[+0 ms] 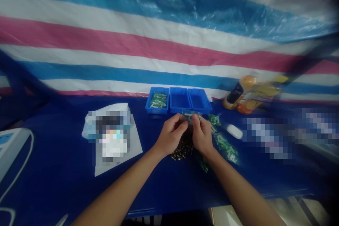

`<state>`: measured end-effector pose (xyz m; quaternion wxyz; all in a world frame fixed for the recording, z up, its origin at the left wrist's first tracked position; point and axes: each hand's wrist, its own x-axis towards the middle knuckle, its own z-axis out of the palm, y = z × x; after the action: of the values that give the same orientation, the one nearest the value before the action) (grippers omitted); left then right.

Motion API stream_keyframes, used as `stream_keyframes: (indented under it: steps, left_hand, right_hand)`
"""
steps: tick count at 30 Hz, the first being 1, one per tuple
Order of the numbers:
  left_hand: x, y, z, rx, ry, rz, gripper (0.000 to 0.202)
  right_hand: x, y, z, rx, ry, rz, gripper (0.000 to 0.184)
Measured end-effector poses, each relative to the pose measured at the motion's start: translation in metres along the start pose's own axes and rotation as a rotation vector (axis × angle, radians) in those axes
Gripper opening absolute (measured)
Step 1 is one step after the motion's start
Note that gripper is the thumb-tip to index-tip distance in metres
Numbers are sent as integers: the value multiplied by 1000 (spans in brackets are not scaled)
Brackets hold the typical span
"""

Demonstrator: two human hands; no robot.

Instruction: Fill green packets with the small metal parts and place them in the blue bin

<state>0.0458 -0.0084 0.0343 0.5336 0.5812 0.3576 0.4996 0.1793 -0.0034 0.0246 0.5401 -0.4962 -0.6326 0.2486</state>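
Bare forearms [116,197] cross a blue tabletop [60,183] as the left hand [171,135] and right hand [202,135] pinch a small green packet [189,116] in curled fingers [182,120], close to a heap of dark parts [182,150], blue plastic bins [180,89] just behind.

**Wide lane on the left, packets crowding the right**

A broad lane of blue table [63,159] runs from the left hand [171,135] to the white paper sheet [134,152], which blocks any farther pass, with a power strip [10,144] beyond. Straight ahead, three blue plastic bins [180,100] stand just past the fingers [194,120] and wall off the way forward. Under the hands, a heap of small dark pieces [182,148] sits in the path. Right of the right hand [202,136], green packets [225,148] and a white oval bar [234,131] obstruct sideways movement.
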Motion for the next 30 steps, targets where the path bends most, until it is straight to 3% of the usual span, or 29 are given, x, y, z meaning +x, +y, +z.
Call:
stream_keyframes:
  steps: [4,8,13,19,30]
  left_hand:
    - [1,2,-1,24,50,6,20]
    - [7,-1,-9,191,220,72,18]
    - [16,0,-29,371,469,131,25]
    - [27,5,-57,605,658,126,31]
    - [38,-1,-69,713,621,-30,34]
  right_hand:
    - [0,-2,-1,102,0,53,43]
    - [5,-2,-1,235,51,94,39]
    - [13,5,-2,265,111,127,29]
    - [14,11,-3,195,102,137,25]
    - [12,0,-5,178,40,125,25]
